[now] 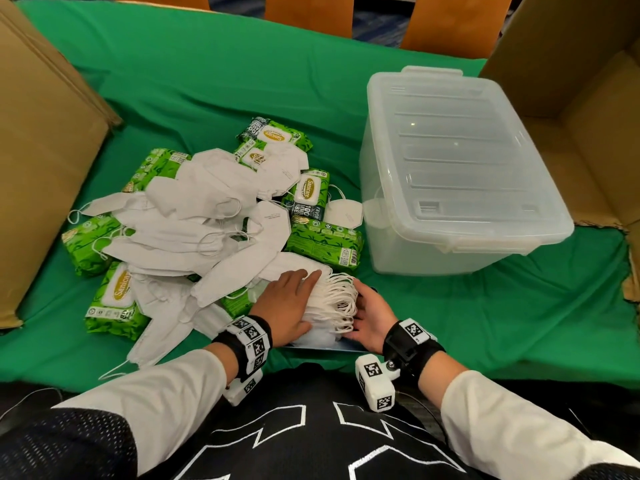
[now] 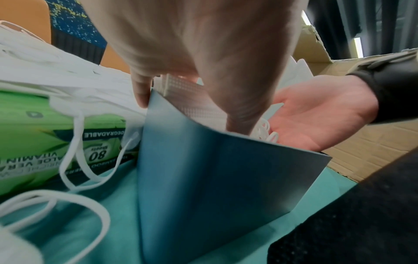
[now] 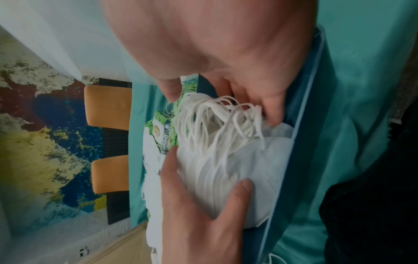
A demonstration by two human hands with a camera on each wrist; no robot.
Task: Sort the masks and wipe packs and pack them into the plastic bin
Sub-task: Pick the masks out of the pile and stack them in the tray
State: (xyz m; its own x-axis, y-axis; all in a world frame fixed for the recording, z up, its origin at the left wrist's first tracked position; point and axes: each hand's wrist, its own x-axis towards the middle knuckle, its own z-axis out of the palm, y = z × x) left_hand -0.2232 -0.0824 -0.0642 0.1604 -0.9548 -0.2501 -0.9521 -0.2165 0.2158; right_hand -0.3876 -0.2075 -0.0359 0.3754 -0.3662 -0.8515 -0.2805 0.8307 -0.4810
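While hands [image 1: 287,299] flank stacked masks [image 1: 329,303], wipe packs [image 1: 323,242] crowd, lidded bin [image 1: 453,168] apart

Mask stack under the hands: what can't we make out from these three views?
- Mask stack: count unreadable; left hand covers it in the head view, ear loops tangle in the right wrist view.
- Blue sheet: box or flat card unclear; stack and hands hide it.
- Plastic bin: contents unclear through the closed cloudy lid.
- Wipe packs: total uncertain, loose masks cover several.
- Right hand: fingertips hidden behind the loops.
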